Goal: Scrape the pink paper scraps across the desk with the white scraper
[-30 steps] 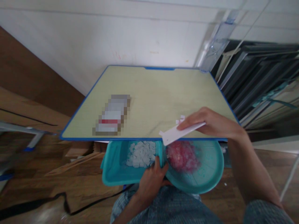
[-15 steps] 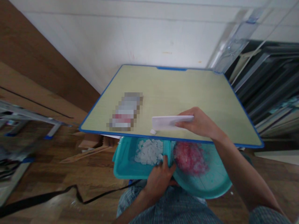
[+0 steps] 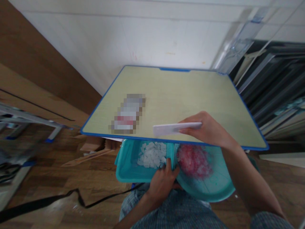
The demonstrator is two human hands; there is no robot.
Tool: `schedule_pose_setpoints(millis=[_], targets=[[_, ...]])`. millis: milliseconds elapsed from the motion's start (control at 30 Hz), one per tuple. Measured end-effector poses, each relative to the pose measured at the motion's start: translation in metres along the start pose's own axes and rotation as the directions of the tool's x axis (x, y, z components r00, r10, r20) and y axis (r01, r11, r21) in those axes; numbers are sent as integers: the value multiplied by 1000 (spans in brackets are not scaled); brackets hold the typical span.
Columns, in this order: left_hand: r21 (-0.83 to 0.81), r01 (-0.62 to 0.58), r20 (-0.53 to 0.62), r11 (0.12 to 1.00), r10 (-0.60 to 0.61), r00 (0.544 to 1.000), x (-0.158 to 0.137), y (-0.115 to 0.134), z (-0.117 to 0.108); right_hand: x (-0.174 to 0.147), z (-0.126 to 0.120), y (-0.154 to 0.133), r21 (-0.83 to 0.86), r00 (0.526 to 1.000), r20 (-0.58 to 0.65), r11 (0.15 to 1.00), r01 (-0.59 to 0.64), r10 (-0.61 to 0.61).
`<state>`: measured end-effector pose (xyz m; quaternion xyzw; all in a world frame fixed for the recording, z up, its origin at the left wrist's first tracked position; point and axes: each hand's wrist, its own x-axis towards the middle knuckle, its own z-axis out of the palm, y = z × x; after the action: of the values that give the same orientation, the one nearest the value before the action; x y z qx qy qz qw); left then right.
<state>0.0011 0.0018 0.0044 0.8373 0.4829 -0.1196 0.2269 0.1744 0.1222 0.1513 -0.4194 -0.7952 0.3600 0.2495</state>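
My right hand [image 3: 202, 128] pinches one end of a flat white rectangular piece [image 3: 166, 129], which is tilted low over the front part of the pale yellow-green board [image 3: 181, 95] with a blue edge. Below the board, my left hand [image 3: 164, 179] grips the adjoining rims of two teal containers. On the left is the rectangular teal tub [image 3: 126, 176], with a pile of small white pieces [image 3: 153, 155] inside. The round teal basin [image 3: 214, 197] on the right holds a red and whitish mass [image 3: 194, 160], perhaps in mesh or plastic. Its exact kind is unclear.
A blurred-out flat object [image 3: 128, 113] lies on the board's left side. Behind stands a white wall [image 3: 143, 38]; brown cardboard [image 3: 43, 70] leans at left. A clear plastic bottle-like shape [image 3: 238, 47] and dark stacked panels [image 3: 274, 73] are at right. A black strap [image 3: 78, 197] crosses below.
My right hand and the white piece have shifted slightly down toward the board's front edge. The small white bit beneath it no longer shows. My left hand keeps its place.
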Motion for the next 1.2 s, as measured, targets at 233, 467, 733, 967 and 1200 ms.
schedule_pose_setpoints(millis=[233, 467, 733, 967, 1200], targets=[[18, 6, 8, 1000, -6, 1000, 0, 0, -1, -50, -52, 23, -129, 917, -348, 959, -254, 196], [35, 20, 49, 999, -22, 999, 1, -1, -3, -80, -67, 37, -146, 861, -367, 892, -428, 353], [45, 19, 50, 999, -22, 999, 0, -3, -2, -96, -74, 37, -151, 815, -460, 874, -462, 352], [31, 30, 67, 999, -32, 997, 0, -2, -4, -102, -76, 41, -156, 837, -384, 866, -475, 390], [35, 19, 59, 999, -21, 998, 1, -3, -2, -112, -81, 36, -190, 812, -413, 833, -520, 413]])
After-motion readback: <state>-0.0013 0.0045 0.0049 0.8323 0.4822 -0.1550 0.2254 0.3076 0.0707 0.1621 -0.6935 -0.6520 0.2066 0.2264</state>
